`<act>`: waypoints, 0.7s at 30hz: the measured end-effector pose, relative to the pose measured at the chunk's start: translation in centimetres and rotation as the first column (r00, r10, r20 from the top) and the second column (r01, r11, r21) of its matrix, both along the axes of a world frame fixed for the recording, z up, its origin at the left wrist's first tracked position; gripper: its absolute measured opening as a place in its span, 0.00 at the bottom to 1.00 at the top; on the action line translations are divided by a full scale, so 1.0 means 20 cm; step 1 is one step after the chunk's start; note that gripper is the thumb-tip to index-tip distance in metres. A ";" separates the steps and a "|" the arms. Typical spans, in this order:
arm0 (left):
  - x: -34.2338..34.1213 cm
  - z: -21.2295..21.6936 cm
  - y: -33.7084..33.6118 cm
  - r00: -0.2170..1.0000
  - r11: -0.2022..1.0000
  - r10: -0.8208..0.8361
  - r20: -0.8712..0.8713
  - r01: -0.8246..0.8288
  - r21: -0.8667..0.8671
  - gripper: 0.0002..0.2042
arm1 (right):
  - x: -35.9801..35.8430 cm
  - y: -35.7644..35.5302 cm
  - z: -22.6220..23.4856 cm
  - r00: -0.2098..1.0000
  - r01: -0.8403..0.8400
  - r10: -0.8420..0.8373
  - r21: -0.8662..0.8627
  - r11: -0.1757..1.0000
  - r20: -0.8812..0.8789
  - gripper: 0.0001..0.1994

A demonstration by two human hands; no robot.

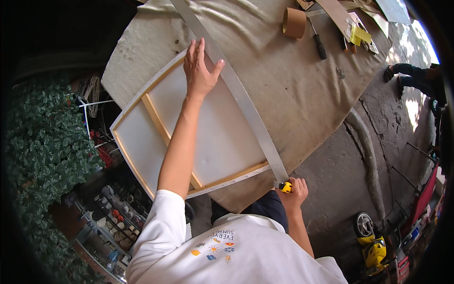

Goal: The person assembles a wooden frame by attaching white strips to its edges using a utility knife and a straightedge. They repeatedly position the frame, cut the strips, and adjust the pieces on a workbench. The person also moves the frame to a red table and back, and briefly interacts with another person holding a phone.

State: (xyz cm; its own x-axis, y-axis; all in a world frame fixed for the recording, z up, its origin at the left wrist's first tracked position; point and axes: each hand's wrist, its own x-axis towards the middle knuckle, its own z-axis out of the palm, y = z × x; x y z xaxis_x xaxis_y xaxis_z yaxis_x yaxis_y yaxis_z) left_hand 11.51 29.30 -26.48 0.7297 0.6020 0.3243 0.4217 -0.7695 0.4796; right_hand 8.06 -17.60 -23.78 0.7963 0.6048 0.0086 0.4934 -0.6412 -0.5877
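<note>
A stretched canvas [215,128] lies face down on the cloth-covered table, its wooden stretcher bars [156,117] showing. Along its right side runs a long flat grey metal strip [246,109], which reaches past the canvas at both ends. Over the far corner of the canvas, my left hand [201,71] is open with its fingers stretched out, close against the strip. Whether it presses on the strip or only on the canvas, I cannot tell. My right hand [294,193] grips a yellow and black tape measure [285,187] at the strip's near end, by the table edge.
On the far right of the table [302,109] lie a roll of brown tape [294,22], a screwdriver [319,45] and assorted flat pieces [338,19]. Leafy plants [52,142] stand left. A yellow toy-like motorcycle [374,251] is at lower right; a person's legs [411,73] show beyond.
</note>
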 end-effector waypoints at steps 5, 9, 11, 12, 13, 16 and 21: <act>-0.03 0.02 0.16 0.969 0.981 -0.193 -0.152 0.193 -0.013 0.42 | 0.01 0.00 0.00 1.000 -0.011 0.011 -0.007 1.000 0.001 0.19; -0.03 0.05 0.16 0.938 0.976 -0.197 -0.284 0.214 0.033 0.58 | 0.00 0.00 -0.01 1.000 -0.028 0.027 -0.055 0.998 -0.016 0.21; -0.01 0.05 0.16 0.941 0.980 -0.191 -0.280 0.198 -0.004 0.62 | 0.00 0.01 0.01 0.999 -0.027 0.025 -0.064 0.998 -0.027 0.21; -0.01 0.05 0.15 0.942 0.982 -0.188 -0.279 0.189 -0.023 0.64 | 0.00 0.02 0.01 0.999 -0.033 0.031 -0.066 0.997 -0.030 0.22; -0.01 0.05 0.15 0.939 0.982 -0.188 -0.288 0.187 -0.030 0.64 | 0.01 0.03 0.02 0.999 -0.040 0.038 -0.069 0.997 -0.033 0.22; -0.01 0.06 0.15 0.927 0.983 -0.184 -0.325 0.179 -0.045 0.64 | 0.01 0.04 0.03 0.998 -0.043 0.039 -0.086 0.995 -0.045 0.21; 0.02 0.15 0.12 0.870 0.986 -0.128 -0.475 0.062 -0.154 0.66 | 0.02 0.04 -0.03 0.997 -0.078 0.080 -0.104 0.992 0.011 0.21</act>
State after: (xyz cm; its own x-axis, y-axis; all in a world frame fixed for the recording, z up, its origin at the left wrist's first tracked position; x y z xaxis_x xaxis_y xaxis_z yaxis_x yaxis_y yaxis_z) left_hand 11.96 31.77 -23.42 0.8306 0.5338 -0.1583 0.5539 -0.7629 0.3335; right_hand 8.37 -16.83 -24.33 0.7464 0.6640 -0.0454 0.5531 -0.6568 -0.5126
